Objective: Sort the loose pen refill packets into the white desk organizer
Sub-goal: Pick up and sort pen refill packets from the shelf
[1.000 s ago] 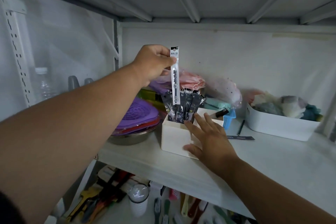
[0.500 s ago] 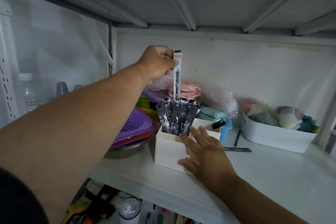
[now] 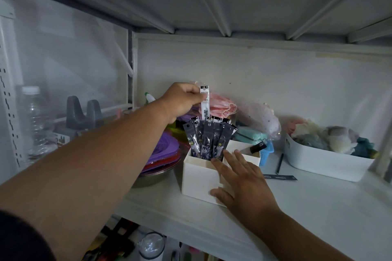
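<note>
Head view: left hand (image 3: 182,99) pinches one white refill packet (image 3: 205,103); right hand (image 3: 244,182) (fingers straight) steadies organizer (image 3: 199,178).

A white refill packet (image 3: 205,103) stands upright at frame centre, its lower end among dark packets (image 3: 209,140). These fan upright from the white desk organizer (image 3: 200,178) just below.

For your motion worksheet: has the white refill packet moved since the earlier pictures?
Yes. The white refill packet, pinched by the left hand, has dropped lower into the white organizer.

Head camera looks forward, slightly down, close onto the shelf (image 3: 318,203).
</note>
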